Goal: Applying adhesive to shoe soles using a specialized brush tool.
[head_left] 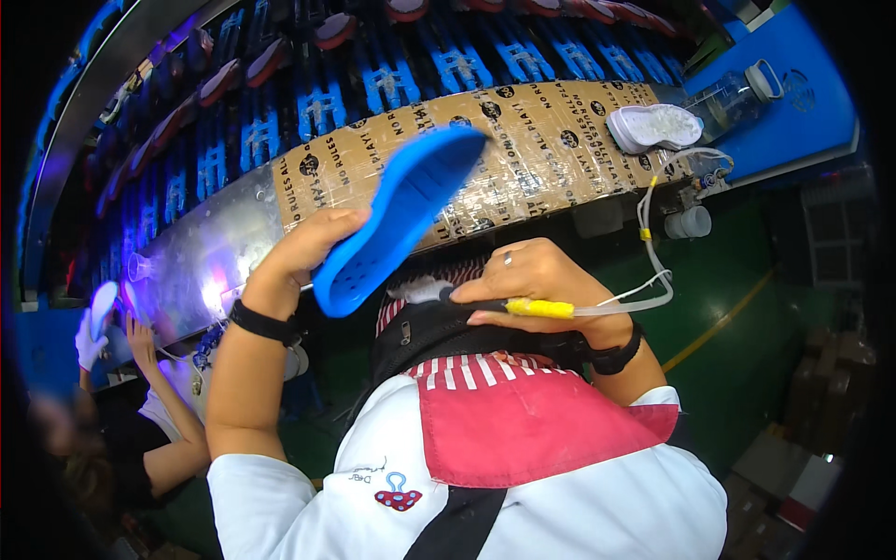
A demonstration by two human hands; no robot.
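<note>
My right grip (534,280) is wrapped round a yellow-and-black tool (539,308). Farther, my left grip (303,246) pinches the blue sole (397,219) by its edge, up in the air. It looks light and bendy; its rim seems best to hold. Beyond, a clear bottle (730,103); I can't tell what's inside.

The left hand (313,247) grips a tilted blue sole (401,215) by its edge; the right hand (534,278) holds a yellow-and-black tool (539,308), from which a hose (635,306) runs rightward. Beyond both hands lies cardboard (532,154); past the right hand, a white sole (653,128) and a jug (728,105). Left of the left hand, a co-worker's gloved hand (89,347) holds a pale sole (105,303).
</note>
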